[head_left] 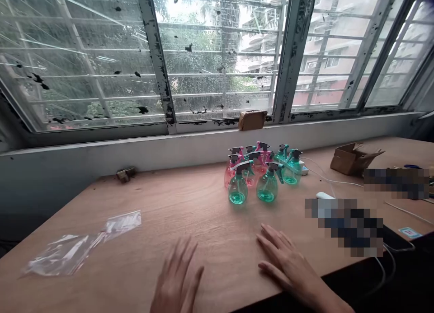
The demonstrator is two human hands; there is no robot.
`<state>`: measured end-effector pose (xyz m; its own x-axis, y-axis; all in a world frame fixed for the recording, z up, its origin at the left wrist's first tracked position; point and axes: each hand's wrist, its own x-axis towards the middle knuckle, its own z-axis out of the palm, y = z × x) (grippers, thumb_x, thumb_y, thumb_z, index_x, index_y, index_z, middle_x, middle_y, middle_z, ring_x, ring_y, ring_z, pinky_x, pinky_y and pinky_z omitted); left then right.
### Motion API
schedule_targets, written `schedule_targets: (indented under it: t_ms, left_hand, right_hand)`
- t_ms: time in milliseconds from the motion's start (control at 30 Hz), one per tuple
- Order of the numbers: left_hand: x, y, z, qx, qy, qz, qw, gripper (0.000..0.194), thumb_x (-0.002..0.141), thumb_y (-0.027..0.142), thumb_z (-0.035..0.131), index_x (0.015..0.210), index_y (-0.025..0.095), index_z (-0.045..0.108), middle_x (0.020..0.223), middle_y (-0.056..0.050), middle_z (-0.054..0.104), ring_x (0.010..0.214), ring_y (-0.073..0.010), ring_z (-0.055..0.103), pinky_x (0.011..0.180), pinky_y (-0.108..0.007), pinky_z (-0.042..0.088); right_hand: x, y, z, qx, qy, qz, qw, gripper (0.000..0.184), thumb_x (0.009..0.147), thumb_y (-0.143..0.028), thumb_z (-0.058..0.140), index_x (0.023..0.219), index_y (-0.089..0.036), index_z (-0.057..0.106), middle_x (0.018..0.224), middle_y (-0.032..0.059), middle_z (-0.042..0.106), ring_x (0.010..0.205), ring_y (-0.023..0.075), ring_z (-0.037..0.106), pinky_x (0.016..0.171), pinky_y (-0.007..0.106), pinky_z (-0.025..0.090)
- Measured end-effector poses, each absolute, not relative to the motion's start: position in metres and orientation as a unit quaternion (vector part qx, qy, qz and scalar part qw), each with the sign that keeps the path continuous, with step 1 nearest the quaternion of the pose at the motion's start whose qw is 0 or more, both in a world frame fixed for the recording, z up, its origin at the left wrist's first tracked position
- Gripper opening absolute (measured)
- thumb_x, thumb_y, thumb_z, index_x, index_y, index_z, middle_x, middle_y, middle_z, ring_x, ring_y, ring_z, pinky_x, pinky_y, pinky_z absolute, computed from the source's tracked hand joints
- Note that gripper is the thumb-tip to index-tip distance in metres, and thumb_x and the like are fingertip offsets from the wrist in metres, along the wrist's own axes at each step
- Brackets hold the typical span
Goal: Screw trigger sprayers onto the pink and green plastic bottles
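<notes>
My left hand is over the near part of the wooden table, fingers extended and holding nothing. To its right, my right hand also has its fingers spread, with nothing in it. Beyond the hands stands a cluster of several spray bottles. Two clear green spray bottles, one on the left and one on the right, are at the front. Pink spray bottles are partly hidden behind them, and another green spray bottle stands at the cluster's right.
Clear plastic bags lie at the left. An open cardboard box and white cables are at the right, near blurred-out items. A brown block rests on the window sill; a small brown object sits by the wall.
</notes>
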<state>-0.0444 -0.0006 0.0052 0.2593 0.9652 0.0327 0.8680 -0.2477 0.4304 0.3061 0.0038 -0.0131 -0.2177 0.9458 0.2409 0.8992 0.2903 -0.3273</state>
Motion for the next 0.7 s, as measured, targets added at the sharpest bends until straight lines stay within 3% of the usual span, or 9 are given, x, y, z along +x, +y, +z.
schedule_targets:
  t_ms: [67,133,233,700]
  left_hand:
    - [-0.033,0.013,0.007,0.768,0.629,0.100,0.064,0.062,0.113,0.040,0.036,0.170,0.017,0.039,0.182,-0.006,0.025,0.169,-0.0361,0.013,0.136,-0.056,0.024]
    - [-0.020,0.019,0.006,0.762,0.643,0.065,0.042,0.067,0.109,0.042,0.042,0.168,0.010,0.041,0.179,-0.011,0.028,0.167,-0.0407,0.019,0.134,-0.063,0.024]
    - [-0.007,0.017,0.007,0.765,0.642,0.034,0.046,0.066,0.107,0.044,0.047,0.166,0.015,0.045,0.176,-0.010,0.032,0.165,-0.0406,0.027,0.132,-0.067,0.022]
    - [0.000,0.014,0.022,0.758,0.651,-0.014,0.032,0.065,0.110,0.044,0.035,0.170,0.017,0.038,0.180,-0.009,0.026,0.168,-0.0343,0.021,0.134,-0.062,0.014]
  right_hand:
    - [0.306,0.001,-0.018,-0.605,-0.773,0.069,0.177,0.058,0.109,-0.052,0.058,0.158,-0.023,0.060,0.171,0.0143,0.044,0.158,0.0386,0.042,0.129,0.064,0.037]
    - [0.304,-0.001,-0.016,-0.612,-0.769,0.075,0.170,0.060,0.110,-0.053,0.054,0.160,-0.020,0.057,0.172,0.0147,0.042,0.160,0.0378,0.040,0.130,0.064,0.034]
    - [0.302,-0.003,-0.009,-0.609,-0.770,0.082,0.173,0.061,0.110,-0.053,0.053,0.160,-0.017,0.058,0.172,0.0156,0.043,0.160,0.0384,0.040,0.130,0.065,0.033]
    - [0.301,-0.004,-0.009,-0.607,-0.763,0.078,0.208,0.060,0.110,-0.055,0.052,0.156,-0.018,0.062,0.171,0.0158,0.047,0.159,0.0355,0.043,0.132,0.060,0.031]
